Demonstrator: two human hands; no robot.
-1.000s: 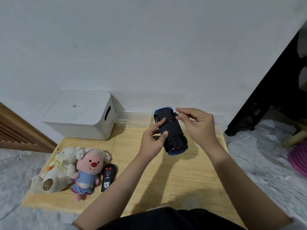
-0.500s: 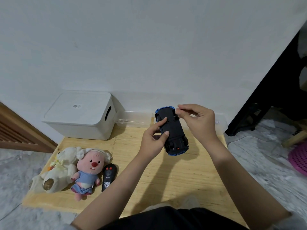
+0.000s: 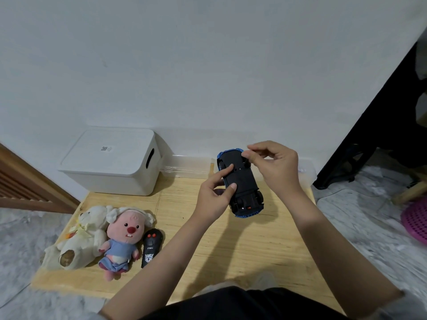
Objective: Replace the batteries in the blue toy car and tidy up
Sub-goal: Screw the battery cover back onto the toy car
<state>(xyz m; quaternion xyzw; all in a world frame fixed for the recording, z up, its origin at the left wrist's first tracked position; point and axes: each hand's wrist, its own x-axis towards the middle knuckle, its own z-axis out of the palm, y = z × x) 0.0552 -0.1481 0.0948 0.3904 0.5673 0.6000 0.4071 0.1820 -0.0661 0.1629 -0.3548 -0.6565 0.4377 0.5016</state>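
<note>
The blue toy car is held upside down above the wooden mat, its black underside facing me and the blue body showing only at both ends. My left hand grips its left side, thumb and a finger lying across the underside. My right hand is at the car's far end, fingertips pinched together beside a front wheel; what they pinch is too small to make out. No batteries are visible.
A black remote control lies on the wooden mat beside a pink plush toy and a cream plush toy. A white lidded box stands at the back left, a clear plastic container against the wall.
My right hand's pinched fingertips have risen slightly at the car's far end. The car and left hand have stayed almost still.
</note>
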